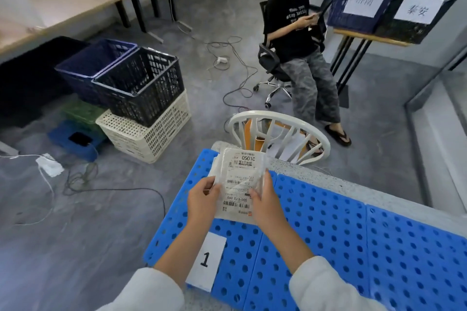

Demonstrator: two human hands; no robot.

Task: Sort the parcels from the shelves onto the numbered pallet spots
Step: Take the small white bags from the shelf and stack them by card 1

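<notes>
Nearest the camera, two pale, fleecy sleeves (326, 285) are reaching forward over the pallet (328, 222). It is a flat panel of glossy blue plastic, pierced by regular rows of round holes and jointed into sections. A white rectangular paper sheet (206, 260) printed with a black "1" is lying on the pallet's near left corner.

Beyond that sheet, over the pallet's left section, both hands are holding one parcel (240, 184). It is a flat, soft, pale plastic mailing bag, slightly crinkled, bearing a white label with barcodes and the number "05010". The left hand (202, 203) is gripping the left edge, thumb on top. The right hand (267, 206) is clasping the right edge, fingers curled round it. The parcel is sitting between the two hands, its far end reaching toward the pallet's far edge. Whether it is touching the pallet cannot be told.

Just behind the pallet's far edge, a white chair (278, 131) with a curved, slatted back is standing. Well off the pallet's left side, a black lattice crate (141, 83) is resting on a cream one (149, 134). Far beyond the pallet, a person (298, 40) in a black shirt is sitting on a wheeled office chair, and loose cables (235, 58) are trailing across the grey floor.
</notes>
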